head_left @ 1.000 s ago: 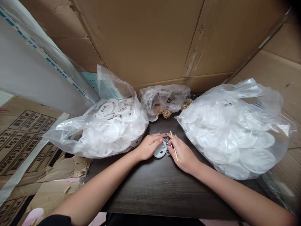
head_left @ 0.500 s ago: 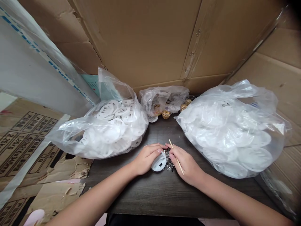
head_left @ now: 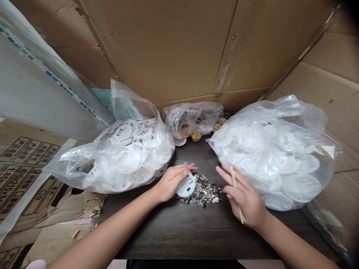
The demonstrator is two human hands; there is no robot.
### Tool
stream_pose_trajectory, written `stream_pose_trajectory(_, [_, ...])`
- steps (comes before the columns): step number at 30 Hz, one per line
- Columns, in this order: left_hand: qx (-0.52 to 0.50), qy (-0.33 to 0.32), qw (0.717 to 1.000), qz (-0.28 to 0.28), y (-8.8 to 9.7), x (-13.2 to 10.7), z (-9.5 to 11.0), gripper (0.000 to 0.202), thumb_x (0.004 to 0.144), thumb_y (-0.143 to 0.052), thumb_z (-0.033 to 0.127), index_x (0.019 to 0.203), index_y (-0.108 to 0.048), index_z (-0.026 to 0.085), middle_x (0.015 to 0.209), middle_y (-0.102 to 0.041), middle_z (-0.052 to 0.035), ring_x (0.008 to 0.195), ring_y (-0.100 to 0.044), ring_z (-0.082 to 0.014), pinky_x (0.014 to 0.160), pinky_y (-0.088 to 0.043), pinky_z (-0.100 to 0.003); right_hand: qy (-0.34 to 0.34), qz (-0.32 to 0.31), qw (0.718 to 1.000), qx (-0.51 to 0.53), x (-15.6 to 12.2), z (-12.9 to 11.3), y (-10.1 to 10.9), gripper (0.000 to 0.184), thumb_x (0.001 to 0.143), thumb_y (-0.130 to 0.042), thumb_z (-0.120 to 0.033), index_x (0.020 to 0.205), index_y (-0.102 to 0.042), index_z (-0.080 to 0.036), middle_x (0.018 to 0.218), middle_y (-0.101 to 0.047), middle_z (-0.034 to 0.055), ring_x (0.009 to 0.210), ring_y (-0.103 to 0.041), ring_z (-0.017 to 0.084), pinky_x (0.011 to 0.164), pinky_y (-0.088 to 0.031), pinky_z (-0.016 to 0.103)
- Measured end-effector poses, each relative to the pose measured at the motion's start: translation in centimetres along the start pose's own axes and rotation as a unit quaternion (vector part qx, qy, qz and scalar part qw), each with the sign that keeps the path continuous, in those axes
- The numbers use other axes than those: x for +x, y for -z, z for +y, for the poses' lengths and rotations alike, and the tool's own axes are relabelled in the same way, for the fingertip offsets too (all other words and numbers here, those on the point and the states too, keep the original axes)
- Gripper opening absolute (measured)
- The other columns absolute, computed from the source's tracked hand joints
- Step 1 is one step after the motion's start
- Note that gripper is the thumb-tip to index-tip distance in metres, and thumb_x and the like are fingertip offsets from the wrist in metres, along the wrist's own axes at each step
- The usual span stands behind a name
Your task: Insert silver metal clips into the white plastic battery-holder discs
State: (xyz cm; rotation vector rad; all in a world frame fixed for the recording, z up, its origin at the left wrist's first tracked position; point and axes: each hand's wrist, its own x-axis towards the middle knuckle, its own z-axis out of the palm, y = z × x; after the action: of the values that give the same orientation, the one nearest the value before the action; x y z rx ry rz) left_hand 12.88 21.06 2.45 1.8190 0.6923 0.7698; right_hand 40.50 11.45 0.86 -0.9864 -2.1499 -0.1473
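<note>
My left hand (head_left: 170, 181) grips a round white plastic disc (head_left: 185, 186), tilted on the dark wooden table (head_left: 196, 228). Just right of the disc lies a small heap of tiny silver metal parts (head_left: 202, 190). My right hand (head_left: 244, 196) hovers to the right of the heap, fingers partly stretched out, with a thin wooden stick (head_left: 236, 193) lying across its fingers and palm. Its fingertips are near the front of the big right-hand bag.
A clear bag of white discs with slots (head_left: 123, 157) lies at left, a larger clear bag of white discs (head_left: 277, 153) at right. A small bag with gold coiled pieces (head_left: 195, 123) sits at the back. Cardboard walls (head_left: 179, 48) surround the table.
My right hand has moved right, away from the disc, uncovering the heap of silver parts. The stick went with it. My left hand stays on the disc.
</note>
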Motion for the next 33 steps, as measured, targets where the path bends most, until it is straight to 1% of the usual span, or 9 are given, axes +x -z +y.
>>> stream_pose_trajectory(2, [-0.03, 0.005, 0.999, 0.023, 0.4, 1.0, -0.2, 0.037, 0.105, -0.047, 0.042, 0.099, -0.077, 0.02, 0.132, -0.071, -0.0079, 0.137, -0.057, -0.0259, 0.128, -0.024, -0.046, 0.002, 0.056, 0.981, -0.186, -1.6, 1.2, 1.6, 0.018, 0.091, -0.069, -0.026, 0.105, -0.058, -0.025, 0.159, -0.047, 0.0065, 0.154, -0.034, 0.038, 0.122, -0.029, 0.071])
stream_pose_trajectory(4, [-0.068, 0.013, 0.996, 0.05, 0.6, 1.9, -0.5, 0.037, 0.103, -0.048, 0.043, 0.096, -0.076, 0.019, 0.132, -0.071, -0.009, 0.139, -0.055, -0.0272, 0.127, -0.026, -0.048, -0.049, 0.087, 0.938, -0.333, -2.9, 2.4, 2.6, 0.042, 0.082, -0.082, -0.044, 0.113, -0.061, -0.024, 0.156, -0.05, 0.0112, 0.155, -0.027, 0.046, 0.118, -0.024, 0.079])
stream_pose_trajectory(8, [-0.123, 0.026, 0.988, 0.084, 0.8, 2.9, -1.3, 0.035, 0.098, -0.052, 0.044, 0.093, -0.074, 0.017, 0.132, -0.07, -0.0113, 0.14, -0.054, -0.029, 0.123, -0.032, -0.048, -0.122, 0.085, 0.904, -0.4, -3.0, 4.1, 2.7, 0.078, 0.082, -0.079, -0.06, 0.139, -0.052, -0.013, 0.159, -0.043, 0.023, 0.153, -0.026, 0.05, 0.118, -0.023, 0.077])
stream_pose_trajectory(18, [-0.164, 0.036, 0.982, 0.093, 0.7, 2.8, -2.6, 0.033, 0.095, -0.054, 0.043, 0.092, -0.074, 0.017, 0.128, -0.072, -0.0109, 0.135, -0.057, -0.0276, 0.117, -0.038, -0.043, -0.128, 0.086, 0.908, -0.389, 0.4, 8.5, 1.2, 0.075, 0.093, -0.068, -0.052, 0.152, -0.042, -0.014, 0.161, -0.041, 0.0206, 0.143, -0.048, 0.042, 0.123, -0.022, 0.067])
stream_pose_trajectory(22, [-0.178, 0.077, 0.976, 0.101, 0.4, 2.9, -2.8, 0.042, 0.093, -0.056, 0.054, 0.095, -0.073, 0.016, 0.106, -0.074, -0.0109, 0.091, -0.068, -0.0226, 0.081, -0.053, -0.035, -0.141, 0.089, 0.912, -0.375, 0.5, 9.1, 1.4, 0.075, 0.092, -0.067, -0.056, 0.15, -0.045, -0.014, 0.16, -0.042, 0.0197, 0.144, -0.046, 0.042, 0.122, -0.019, 0.07])
stream_pose_trajectory(24, [-0.18, 0.097, 0.971, 0.125, 0.2, 2.9, -2.8, 0.048, 0.092, -0.056, 0.062, 0.097, -0.07, 0.016, 0.087, -0.069, -0.007, 0.072, -0.061, -0.0181, 0.064, -0.048, -0.03, -0.11, 0.119, 0.913, -0.374, 0.5, 8.3, 1.8, 0.07, 0.09, -0.069, -0.056, 0.144, -0.05, -0.016, 0.156, -0.049, 0.0187, 0.142, -0.046, 0.044, 0.121, -0.015, 0.075])
stream_pose_trajectory(26, [-0.16, 0.091, 0.971, 0.154, 0.0, 3.0, -2.7, 0.051, 0.092, -0.055, 0.065, 0.096, -0.067, 0.016, 0.083, -0.066, -0.0049, 0.071, -0.058, -0.0167, 0.063, -0.047, -0.028, -0.041, 0.157, 0.919, -0.359, 0.9, 6.6, 2.3, 0.058, 0.089, -0.073, -0.047, 0.137, -0.056, -0.02, 0.147, -0.06, 0.0151, 0.139, -0.05, 0.043, 0.12, -0.016, 0.076])
stream_pose_trajectory(30, [-0.112, 0.067, 0.974, 0.185, -0.4, 3.5, -2.5, 0.052, 0.098, -0.049, 0.065, 0.102, -0.066, 0.017, 0.093, -0.067, -0.0059, 0.081, -0.059, -0.0175, 0.074, -0.05, -0.029, 0.076, 0.128, 0.971, -0.186, 3.6, 2.3, 1.3, 0.047, 0.088, -0.072, -0.023, 0.134, -0.061, -0.028, 0.133, -0.07, 0.0067, 0.123, -0.063, 0.031, 0.108, -0.049, 0.053])
stream_pose_trajectory(33, [-0.093, 0.056, 0.971, 0.211, -0.6, 4.4, -2.6, 0.053, 0.1, -0.047, 0.066, 0.109, -0.066, 0.017, 0.102, -0.068, -0.0074, 0.09, -0.061, -0.0187, 0.082, -0.051, -0.03, -0.017, 0.08, 0.996, -0.022, 6.8, 1.3, -2.0, 0.039, 0.096, -0.06, -0.023, 0.135, -0.06, -0.022, 0.135, -0.068, 0.0115, 0.116, -0.067, 0.028, 0.096, -0.055, 0.046])
